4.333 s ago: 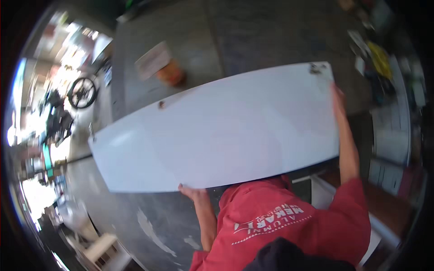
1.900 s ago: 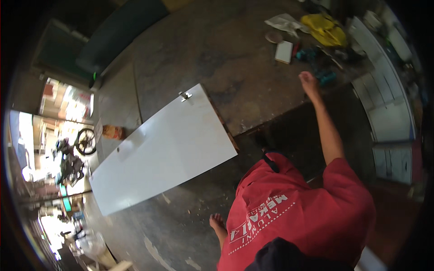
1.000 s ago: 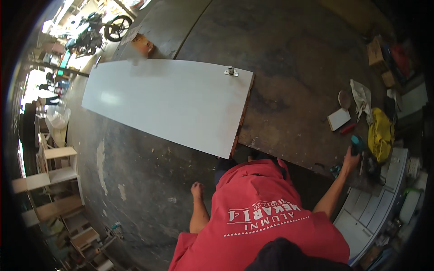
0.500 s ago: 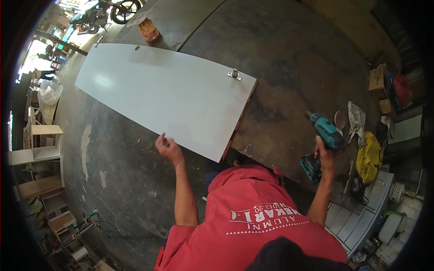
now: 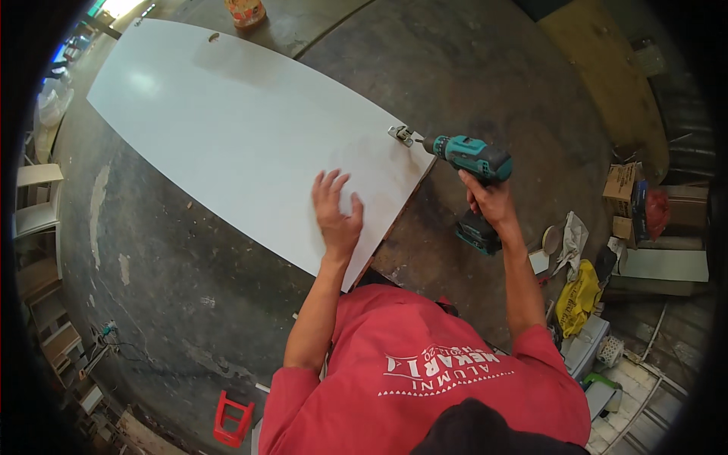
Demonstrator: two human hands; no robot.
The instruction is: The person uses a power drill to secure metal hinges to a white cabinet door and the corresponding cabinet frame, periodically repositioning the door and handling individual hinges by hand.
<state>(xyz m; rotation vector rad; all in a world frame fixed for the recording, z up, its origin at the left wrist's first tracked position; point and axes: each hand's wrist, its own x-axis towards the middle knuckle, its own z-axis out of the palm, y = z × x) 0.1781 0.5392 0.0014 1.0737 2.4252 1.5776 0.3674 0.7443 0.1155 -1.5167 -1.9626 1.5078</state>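
Observation:
A long white panel [image 5: 243, 144] lies flat in front of me. Close to its right end a metal cabinet hinge [image 5: 400, 136] sits near the far edge. My right hand [image 5: 489, 199] grips the handle of a teal and black cordless drill [image 5: 474, 157], whose tip points left at the hinge; whether it touches cannot be made out. Above the panel's near right part is my left hand [image 5: 337, 216], fingers spread with nothing in them. A second hinge [image 5: 139, 21] shows at the far left end, and a round hole [image 5: 214, 37] lies along the far edge.
An orange-labelled jar [image 5: 245, 13] stands beyond the panel. At right lie a yellow bag [image 5: 578, 299], a white cloth [image 5: 572, 244] and cardboard boxes [image 5: 622, 186]. A red plastic stool [image 5: 233, 419] is at lower left. Wooden shelf pieces [image 5: 42, 216] line the left side.
My right hand has carried the drill left and forward to the hinge. My left hand has moved from the near edge to over the panel, and its fingers have spread.

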